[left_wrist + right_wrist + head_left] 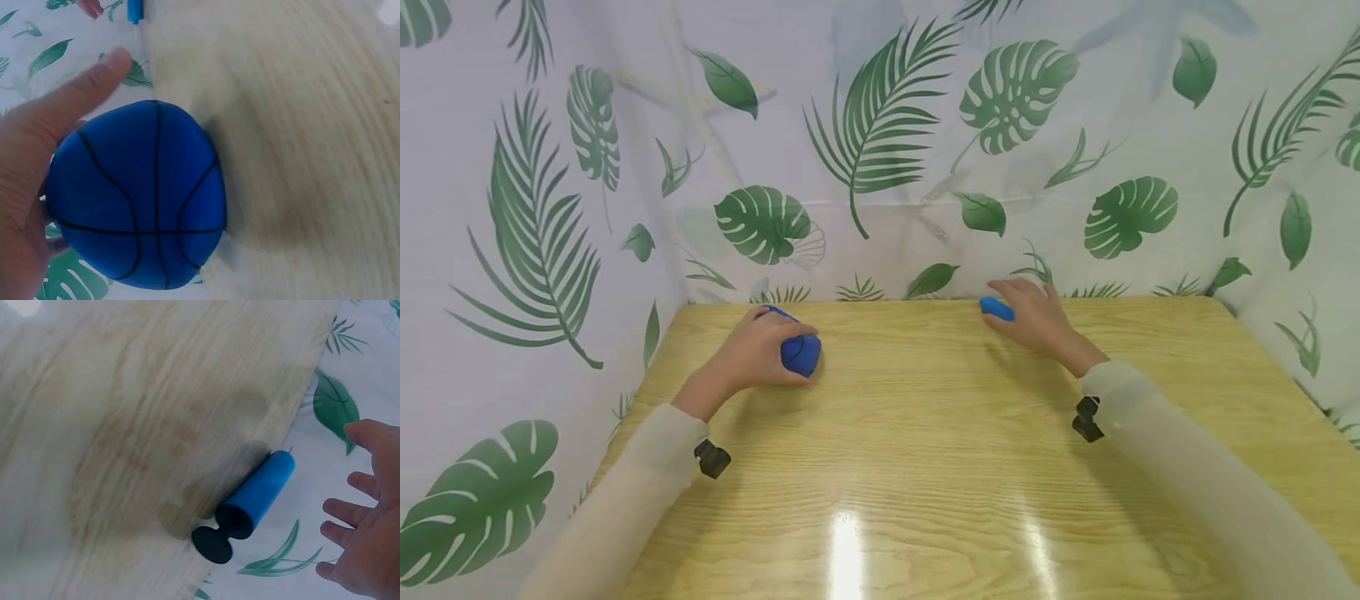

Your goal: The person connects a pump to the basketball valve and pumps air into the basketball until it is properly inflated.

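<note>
In the head view my left hand (756,350) is curled around a blue ball (801,354) at the left of the table. Seen from the left wrist, the ball (140,194) has black basketball lines and a slightly flattened shape, and the thumb lies along its upper side; some fingers are hidden behind it. My right hand (1030,315) is beside a small blue hand pump (997,308) near the table's back edge. The right wrist view shows the pump (256,494) with a black handle and thin needle, apart from the spread fingers (347,512).
The wooden table (910,433) reaches back to a white cloth (895,150) printed with green leaves, which also hangs at the left and right sides. Small black devices (712,458) are strapped at both wrists. Bright reflections lie on the front of the tabletop.
</note>
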Motion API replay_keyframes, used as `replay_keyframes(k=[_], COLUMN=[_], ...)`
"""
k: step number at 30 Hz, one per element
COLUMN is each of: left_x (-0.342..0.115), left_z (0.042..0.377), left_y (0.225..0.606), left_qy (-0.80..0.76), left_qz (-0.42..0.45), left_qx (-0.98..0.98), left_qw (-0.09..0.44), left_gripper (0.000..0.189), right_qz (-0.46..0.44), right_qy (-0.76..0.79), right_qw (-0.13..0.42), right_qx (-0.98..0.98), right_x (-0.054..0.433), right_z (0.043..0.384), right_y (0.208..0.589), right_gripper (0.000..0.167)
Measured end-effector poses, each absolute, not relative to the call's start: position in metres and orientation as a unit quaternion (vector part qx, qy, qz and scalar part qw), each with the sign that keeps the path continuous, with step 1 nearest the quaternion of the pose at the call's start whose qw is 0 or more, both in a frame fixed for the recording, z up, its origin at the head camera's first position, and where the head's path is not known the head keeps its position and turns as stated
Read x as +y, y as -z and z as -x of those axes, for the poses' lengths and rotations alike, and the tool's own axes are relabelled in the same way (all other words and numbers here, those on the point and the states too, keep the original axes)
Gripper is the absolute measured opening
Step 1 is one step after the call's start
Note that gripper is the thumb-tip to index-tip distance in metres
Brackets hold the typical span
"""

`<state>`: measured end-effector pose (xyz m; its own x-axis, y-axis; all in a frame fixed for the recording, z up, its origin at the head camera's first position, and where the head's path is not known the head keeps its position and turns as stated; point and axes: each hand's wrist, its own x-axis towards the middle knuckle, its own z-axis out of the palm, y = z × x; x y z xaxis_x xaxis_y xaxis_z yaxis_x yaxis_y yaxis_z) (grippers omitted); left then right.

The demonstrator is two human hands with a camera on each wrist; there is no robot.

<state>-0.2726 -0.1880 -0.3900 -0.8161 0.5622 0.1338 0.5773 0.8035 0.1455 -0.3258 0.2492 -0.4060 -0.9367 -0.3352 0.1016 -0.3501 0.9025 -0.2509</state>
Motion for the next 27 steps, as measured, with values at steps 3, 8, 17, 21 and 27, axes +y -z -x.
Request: replay_keyframes(k=[3, 8, 17, 21, 27], left_x=[-0.189, -0.189, -0.188, -0.186, -0.185], left_z=[0.272, 0.273, 0.274, 0.276, 0.278], left_y=[0.394, 0.398, 0.403, 0.403, 0.405], left_qy=[0.069, 0.056, 0.059, 0.061, 0.067], left_qz=[0.304, 0.308, 0.304, 0.301, 0.302], left_qx=[-0.949, -0.948, -0.945, -0.945, -0.940], left_qw=[0.047, 0.066, 0.104, 0.114, 0.145], left_gripper=[0.073, 0.062, 0.051, 0.047, 0.037], right_qz=[-0.161, -0.137, -0.122, -0.118, -0.101], right_qy=[-0.132, -0.129, -0.127, -0.133, -0.136], right_qw=[0.016, -0.011, -0.038, -0.047, -0.067], right_qx=[-0.978, -0.982, -0.984, -0.983, -0.983], right_x=[0.255, 0.266, 0.280, 0.282, 0.283], right_z=[0.328, 0.333, 0.339, 0.341, 0.343], right_y=[0.411, 0.420, 0.431, 0.432, 0.435], right_gripper=[0.061, 0.061, 0.063, 0.064, 0.064])
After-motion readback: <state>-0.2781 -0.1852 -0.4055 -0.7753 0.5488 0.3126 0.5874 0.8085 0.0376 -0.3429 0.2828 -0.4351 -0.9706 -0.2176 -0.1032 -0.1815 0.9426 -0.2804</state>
